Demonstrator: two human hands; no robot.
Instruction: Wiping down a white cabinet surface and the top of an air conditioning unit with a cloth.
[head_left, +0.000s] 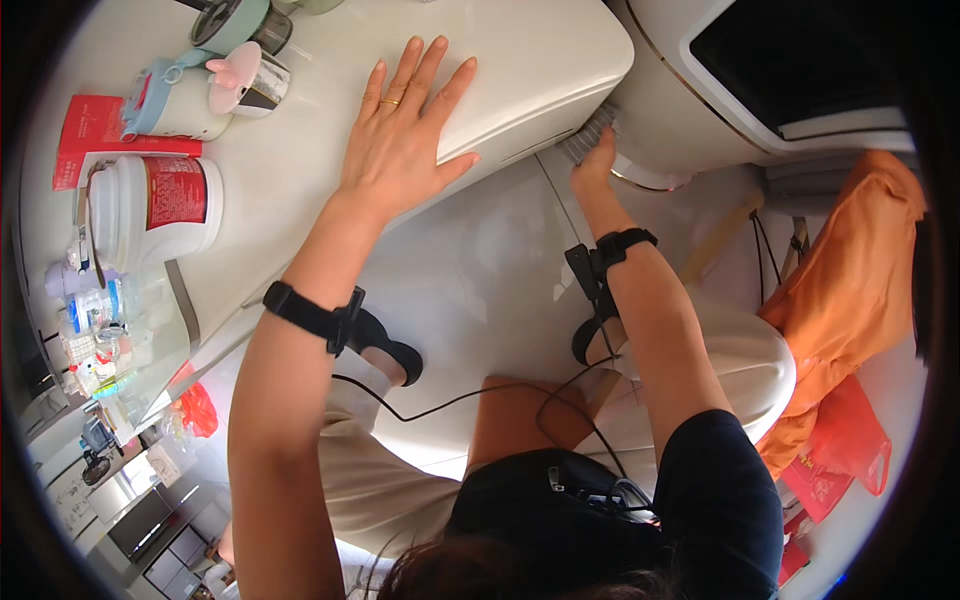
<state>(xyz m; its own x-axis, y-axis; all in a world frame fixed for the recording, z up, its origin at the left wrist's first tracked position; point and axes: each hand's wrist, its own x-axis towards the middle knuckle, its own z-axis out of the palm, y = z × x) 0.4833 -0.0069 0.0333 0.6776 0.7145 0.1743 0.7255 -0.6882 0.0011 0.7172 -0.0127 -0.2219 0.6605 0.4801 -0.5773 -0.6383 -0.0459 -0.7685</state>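
Observation:
My left hand (409, 135) lies palm down with fingers spread on the white glossy tabletop (510, 52), close to its edge. A ring sits on one of its fingers. Lower down, at the table's side, my right hand (596, 161) grips a grey striped cloth (589, 136). The cloth is against the table's side face near its far corner, in the narrow gap beside a white rounded appliance (667, 97). Part of the cloth is hidden by my fingers. Each forearm wears a black strap (311, 315).
On the table stand a white tub with a red label (176, 191), a light blue-lidded jug (169, 97) and a cup with a pink lid (238, 79). Orange fabric (840, 300) hangs at the right. A black cable (450, 397) crosses my lap above the tiled floor (480, 247).

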